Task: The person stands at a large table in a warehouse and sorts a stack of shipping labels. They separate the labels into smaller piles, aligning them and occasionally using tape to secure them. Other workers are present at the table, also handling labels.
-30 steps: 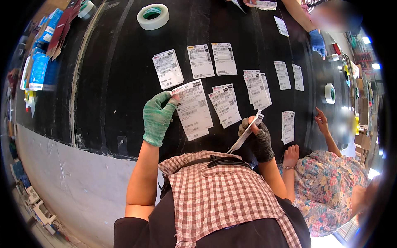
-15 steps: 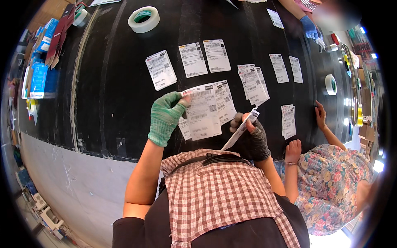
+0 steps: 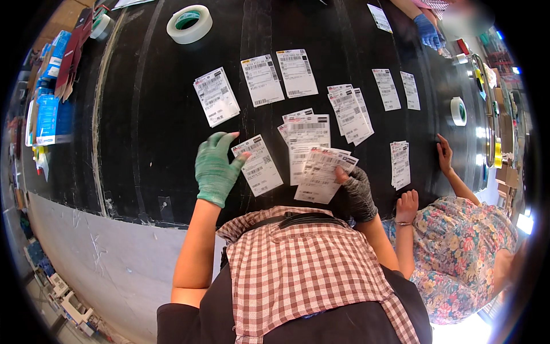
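My left hand (image 3: 216,172), in a green glove with bare fingertips, is spread open at the left edge of a single shipping label (image 3: 260,166). Its thumb rests over that edge. In a dark grey fingerless glove, my right hand (image 3: 356,192) grips a small fanned stack of shipping labels (image 3: 322,178), thumb on top. The held stack overlaps part of a pile of labels (image 3: 308,133) lying on the black table (image 3: 160,143).
Beyond my hands lie more labels: a pile (image 3: 215,96), two singles (image 3: 262,80) and another pile (image 3: 348,112). A tape roll (image 3: 189,24) sits at the far left. On my right, a co-worker's hand (image 3: 407,206) rests near another label pile (image 3: 400,166).
The label my left hand held now appears to lie on the middle pile. My left hand has moved left and opened. The stack in my right hand has turned from edge-on to face up.
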### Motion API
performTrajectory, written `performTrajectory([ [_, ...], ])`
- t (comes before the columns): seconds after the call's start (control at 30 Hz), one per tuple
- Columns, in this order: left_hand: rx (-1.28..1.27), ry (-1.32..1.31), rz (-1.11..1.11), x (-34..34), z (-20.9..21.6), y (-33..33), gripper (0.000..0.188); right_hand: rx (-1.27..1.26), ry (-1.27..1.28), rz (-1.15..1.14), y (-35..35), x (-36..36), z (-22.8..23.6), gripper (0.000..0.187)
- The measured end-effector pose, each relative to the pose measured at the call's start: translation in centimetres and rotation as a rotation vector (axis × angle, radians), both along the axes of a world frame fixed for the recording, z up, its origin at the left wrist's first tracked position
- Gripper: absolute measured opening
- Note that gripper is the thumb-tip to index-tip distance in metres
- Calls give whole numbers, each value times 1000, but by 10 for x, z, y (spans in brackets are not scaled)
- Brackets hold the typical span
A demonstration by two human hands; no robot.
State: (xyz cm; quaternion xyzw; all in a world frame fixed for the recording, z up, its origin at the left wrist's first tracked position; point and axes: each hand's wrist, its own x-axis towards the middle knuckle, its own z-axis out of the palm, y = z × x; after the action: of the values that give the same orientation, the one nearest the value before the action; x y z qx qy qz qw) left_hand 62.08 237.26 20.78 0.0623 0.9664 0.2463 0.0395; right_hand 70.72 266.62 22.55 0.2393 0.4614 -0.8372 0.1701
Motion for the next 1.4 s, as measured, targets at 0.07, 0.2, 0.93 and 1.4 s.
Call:
performTrajectory([
  [0.07,-165,4,-3,9,-11,-9,72,73,41,-5,13,2,-8,39],
  [0.2,-253,-32,-41,19,-22,-14,89,189,26,-9,30,6,-20,39],
  [0.93,-139,4,25,2,-26,-7,47,36,25,-140,38,24,-31,37],
  [1.4,-65,117,25,11,-29,-1,47,58,65,-181,53,30,-40,44],
])
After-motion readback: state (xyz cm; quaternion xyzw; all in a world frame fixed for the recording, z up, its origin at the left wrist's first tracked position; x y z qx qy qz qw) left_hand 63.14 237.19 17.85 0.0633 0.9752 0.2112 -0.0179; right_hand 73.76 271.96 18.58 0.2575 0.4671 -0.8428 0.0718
